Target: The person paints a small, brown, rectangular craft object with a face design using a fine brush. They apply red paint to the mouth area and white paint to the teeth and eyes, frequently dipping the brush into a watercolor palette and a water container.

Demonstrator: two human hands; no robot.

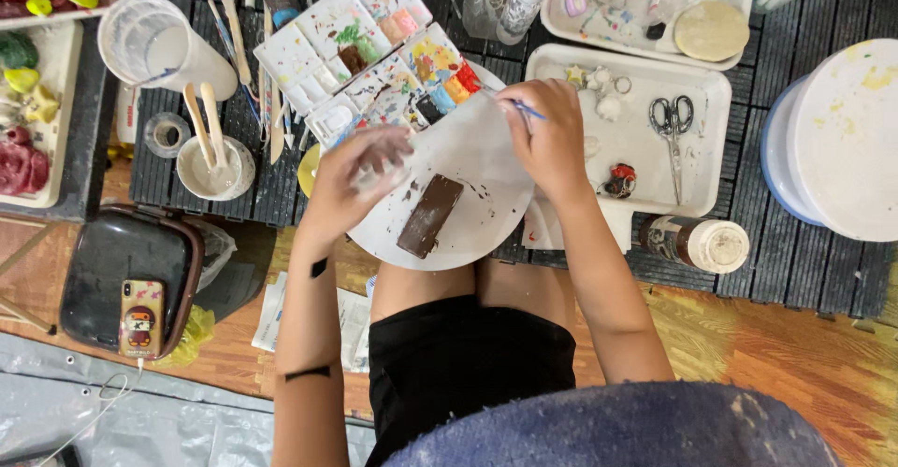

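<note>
My left hand is closed around a small clear or whitish object, blurred by motion, at the left rim of a round white plate. My right hand pinches a thin blue-handled paintbrush over the plate's upper right part. A brown rectangular slab lies on the plate amid brown paint smears. A folding white paint palette with several coloured wells sits just behind the plate.
A white tray with scissors and small white pieces lies right of the plate. A lidded jar lies below it. A clear cup and bowl of sticks stand left. A phone rests on a black case.
</note>
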